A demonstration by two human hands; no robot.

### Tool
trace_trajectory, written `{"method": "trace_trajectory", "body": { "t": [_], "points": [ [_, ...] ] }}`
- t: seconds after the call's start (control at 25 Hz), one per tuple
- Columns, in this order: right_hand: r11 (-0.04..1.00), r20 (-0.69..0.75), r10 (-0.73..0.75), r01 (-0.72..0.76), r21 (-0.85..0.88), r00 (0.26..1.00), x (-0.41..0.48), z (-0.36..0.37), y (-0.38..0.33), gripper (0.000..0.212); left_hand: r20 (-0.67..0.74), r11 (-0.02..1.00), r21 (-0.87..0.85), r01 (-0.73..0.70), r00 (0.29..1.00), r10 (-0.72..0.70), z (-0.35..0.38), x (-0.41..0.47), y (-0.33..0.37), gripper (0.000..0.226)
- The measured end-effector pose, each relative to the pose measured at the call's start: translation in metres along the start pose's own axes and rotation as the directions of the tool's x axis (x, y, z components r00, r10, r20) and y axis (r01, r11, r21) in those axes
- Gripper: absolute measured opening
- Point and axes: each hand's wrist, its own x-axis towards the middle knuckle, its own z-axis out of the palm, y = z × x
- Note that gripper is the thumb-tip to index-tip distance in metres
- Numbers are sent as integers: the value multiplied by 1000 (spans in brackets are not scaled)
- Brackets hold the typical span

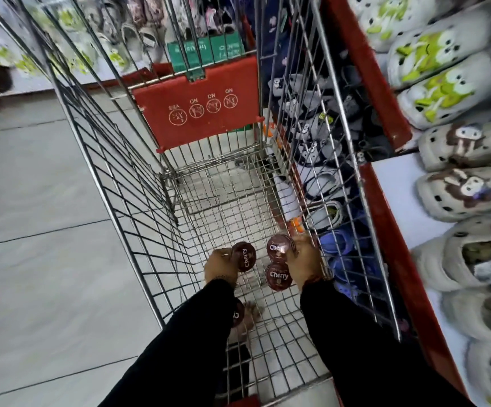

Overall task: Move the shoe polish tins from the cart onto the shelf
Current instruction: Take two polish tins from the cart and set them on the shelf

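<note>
Grey tiled floor [32, 186] at left. Wire cart [138, 218] fills the middle, its red flap [197, 107] at the far end with printed icons. Both arms in black sleeves reach down into the basket.

Left hand [220, 267] is closed around a dark red tin [245, 257], label "Cherry" turned sideways, tin tilted up off the cart floor. A fourth tin [237, 314] shows partly under the left sleeve [179, 333], lying low in the basket, mostly hidden.

Second tin [278, 276] lies flat on the wire bottom, "Cherry" readable, just beside the right hand.

Right hand [304, 264] grips a third tin [279, 248] at its edge, fingers curled on it; this tin sits just above and touching the flat one. An orange and white item [290, 201] lies along the cart's right wall.

At right, red-edged shelf [397, 259] with white top carries grey clogs [461, 189] with cartoon charms. No tins are on the shelf.
</note>
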Motion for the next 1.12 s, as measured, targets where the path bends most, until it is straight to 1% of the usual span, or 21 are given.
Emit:
{"method": "trace_trajectory", "body": {
  "t": [0.12, 0.2, 0.24, 0.32, 0.36, 0.44, 0.52, 0.6, 0.64, 0.68, 0.72, 0.8, 0.92, 1.0, 1.04, 1.12],
  "points": [
    [988, -47, -2, 9, 153, 999, -25, -16, -10, 28, -15, 993, -116, -10, 1000, 8, -18, -29, 7, 41],
    [961, -60, 27, -10, 277, 998, -48, -33, -20, 25, -27, 969, -243, -51, 999, 46, -32, -56, 10, 41],
    [934, -70, 43, -15, 356, 997, -61, -44, -25, 24, -33, 955, -287, -81, 997, 75, -40, -72, 12, 40],
    [866, -91, 58, -5, 501, 994, -87, -69, -37, 21, -47, 942, -309, -131, 991, 123, -53, -101, 16, 42],
    [840, -117, 49, 22, 543, 992, -103, -87, -44, 22, -56, 934, -324, -151, 988, 141, -62, -120, 20, 43],
    [773, -154, 37, 69, 630, 987, -132, -123, -59, 22, -35, 883, -436, -174, 984, 177, -74, -155, 32, 40],
    [698, -184, 16, 121, 706, 983, -164, -164, -71, 21, -17, 844, -487, -224, 969, 247, -84, -194, 48, 35],
    [682, -238, -15, 184, 708, 971, -195, -202, -80, 28, 5, 803, -521, -289, 940, 342, -92, -233, 66, 24],
    [668, -267, -36, 221, 710, 963, -209, -222, -83, 30, 14, 765, -562, -316, 921, 390, -96, -254, 76, 19],
    [636, -294, -60, 263, 726, 954, -226, -243, -84, 31, 26, 724, -603, -336, 898, 438, -98, -276, 84, 18],
    [588, -321, -84, 307, 748, 943, -243, -264, -85, 32, 38, 690, -631, -354, 875, 483, -100, -298, 92, 22],
    [516, -383, -113, 384, 766, 917, -276, -306, -83, 34, 67, 654, -640, -403, 819, 570, -104, -340, 108, 33],
    [464, -486, -126, 484, 742, 865, -320, -364, -67, 35, 132, 599, -649, -469, 706, 696, -100, -400, 129, 37],
    [422, -564, -99, 547, 723, 820, -347, -398, -49, 33, 178, 562, -669, -486, 629, 756, -90, -441, 143, 40],
    [399, -601, -77, 577, 713, 795, -360, -413, -37, 32, 206, 550, -675, -492, 590, 780, -84, -461, 149, 38],
    [372, -670, -24, 629, 683, 742, -385, -444, -12, 30, 270, 520, -690, -503, 488, 830, -66, -502, 161, 26]
  ]
}}
